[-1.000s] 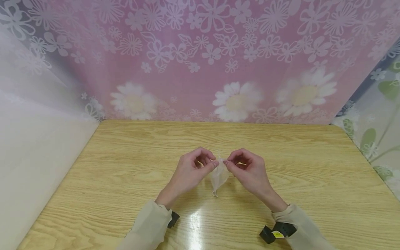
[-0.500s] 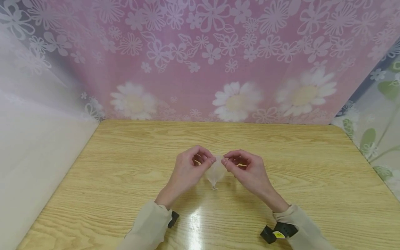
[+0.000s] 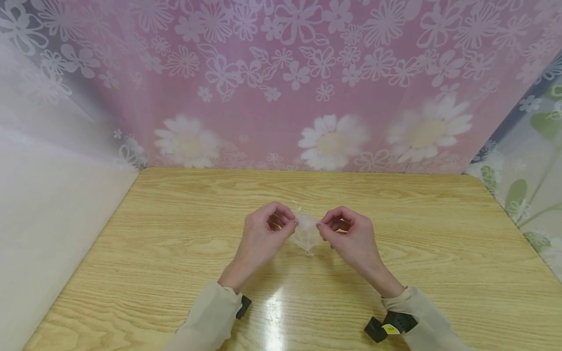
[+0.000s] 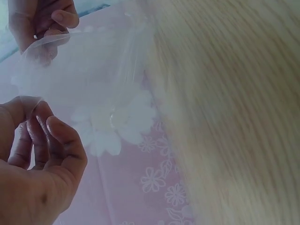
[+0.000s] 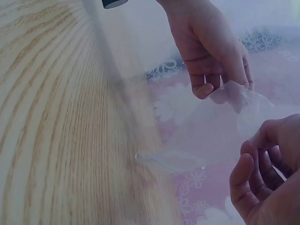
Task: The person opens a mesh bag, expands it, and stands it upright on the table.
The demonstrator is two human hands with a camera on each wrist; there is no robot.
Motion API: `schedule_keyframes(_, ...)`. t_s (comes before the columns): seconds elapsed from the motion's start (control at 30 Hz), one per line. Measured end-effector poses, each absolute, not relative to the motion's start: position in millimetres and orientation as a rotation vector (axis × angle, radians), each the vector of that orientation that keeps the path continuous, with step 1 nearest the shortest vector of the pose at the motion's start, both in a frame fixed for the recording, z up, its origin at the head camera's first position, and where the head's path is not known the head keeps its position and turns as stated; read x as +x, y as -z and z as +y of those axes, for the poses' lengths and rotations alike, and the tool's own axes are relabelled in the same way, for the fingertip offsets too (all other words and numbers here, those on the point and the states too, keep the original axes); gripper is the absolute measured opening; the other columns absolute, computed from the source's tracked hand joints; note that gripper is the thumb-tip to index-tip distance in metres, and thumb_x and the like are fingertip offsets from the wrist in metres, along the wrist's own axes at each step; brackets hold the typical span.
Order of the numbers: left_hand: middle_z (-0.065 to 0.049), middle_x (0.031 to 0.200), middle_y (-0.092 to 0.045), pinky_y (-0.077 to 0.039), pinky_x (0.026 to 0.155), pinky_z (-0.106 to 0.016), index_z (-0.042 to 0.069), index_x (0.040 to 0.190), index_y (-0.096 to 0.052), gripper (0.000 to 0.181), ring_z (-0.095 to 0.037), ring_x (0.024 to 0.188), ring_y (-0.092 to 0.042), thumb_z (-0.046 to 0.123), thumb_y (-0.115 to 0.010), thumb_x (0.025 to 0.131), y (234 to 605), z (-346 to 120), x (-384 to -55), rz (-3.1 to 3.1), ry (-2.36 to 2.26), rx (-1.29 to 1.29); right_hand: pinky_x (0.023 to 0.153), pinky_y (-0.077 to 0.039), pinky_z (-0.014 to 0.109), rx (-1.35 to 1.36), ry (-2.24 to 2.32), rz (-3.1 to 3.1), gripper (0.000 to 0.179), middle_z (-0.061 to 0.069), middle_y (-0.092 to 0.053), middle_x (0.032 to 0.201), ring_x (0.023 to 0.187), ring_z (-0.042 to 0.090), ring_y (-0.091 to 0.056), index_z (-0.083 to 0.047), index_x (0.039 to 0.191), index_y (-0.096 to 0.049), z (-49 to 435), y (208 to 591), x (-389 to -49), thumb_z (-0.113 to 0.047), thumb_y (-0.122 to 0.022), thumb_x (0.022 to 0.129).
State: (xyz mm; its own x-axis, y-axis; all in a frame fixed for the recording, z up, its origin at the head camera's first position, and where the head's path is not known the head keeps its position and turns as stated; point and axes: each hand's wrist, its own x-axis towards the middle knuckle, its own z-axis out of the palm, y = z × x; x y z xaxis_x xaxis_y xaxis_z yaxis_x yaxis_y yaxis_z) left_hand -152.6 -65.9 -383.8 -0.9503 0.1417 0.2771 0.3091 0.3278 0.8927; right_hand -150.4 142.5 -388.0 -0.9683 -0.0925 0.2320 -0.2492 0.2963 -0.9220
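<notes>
Between my two hands, over the middle of the table, a small sheer white mesh drawstring bag (image 3: 306, 229) is stretched out. My left hand (image 3: 267, 231) pinches one side of it between thumb and forefinger; my right hand (image 3: 351, 236) pinches the opposite side. Thin cord loops stick out at the bag's far and near ends. In the left wrist view, the see-through mesh bag (image 4: 89, 65) spans from one hand to the other. The right wrist view shows the bag (image 5: 211, 131) with a cord loop (image 5: 137, 155) at one end. Nothing can be made out inside it.
The wood-grain table (image 3: 184, 204) extends around the hands. A pink flowered curtain (image 3: 263, 112) hangs behind its far edge, with pale curtains at left and right. Black straps with small devices (image 3: 391, 326) sit on the wrists by the beige sleeves.
The bag has turned and spread between the fingers. Its near end has risen away from me, and a cord now shows at the far end. My hands have parted slightly.
</notes>
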Motion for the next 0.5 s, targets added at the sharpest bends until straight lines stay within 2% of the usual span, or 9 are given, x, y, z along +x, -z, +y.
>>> schedule_keyframes(0.13,0.004,0.088,-0.067,-0.056,0.069,-0.025,0.018,0.099,-0.070,0.010,-0.009,0.079,-0.065,0.015,-0.076,0.092,382.6,-68.1,-152.6,-2.478,1.668,-0.458,0.049,-0.053,0.026,0.319,-1.768,-2.413,0.005,0.008,-0.066,0.079,0.063,0.014,-0.063,-0.004,0.093,-0.070,143.3,387.8,-151.4,-0.004,-0.075,0.091)
schedule_keyframes(0.37,0.008,0.105,-0.064,-0.051,0.074,-0.028,0.027,0.118,-0.070,0.028,-0.006,0.087,-0.065,0.028,-0.079,0.091,374.0,-74.7,-150.6,-2.606,1.575,-0.612,0.050,-0.053,0.024,0.339,-1.728,-2.445,0.007,0.010,-0.072,0.084,0.068,0.006,-0.062,-0.005,0.097,-0.074,143.9,388.2,-151.6,-0.001,-0.073,0.090)
schedule_keyframes(0.5,0.008,0.099,-0.066,-0.053,0.071,-0.026,0.025,0.112,-0.073,0.020,-0.005,0.085,-0.064,0.028,-0.077,0.093,370.5,-74.5,-151.0,-2.625,1.508,-0.691,0.052,-0.054,0.023,0.354,-1.714,-2.459,0.008,0.010,-0.073,0.087,0.070,0.006,-0.063,-0.007,0.098,-0.076,143.1,387.5,-150.9,-0.004,-0.074,0.091)
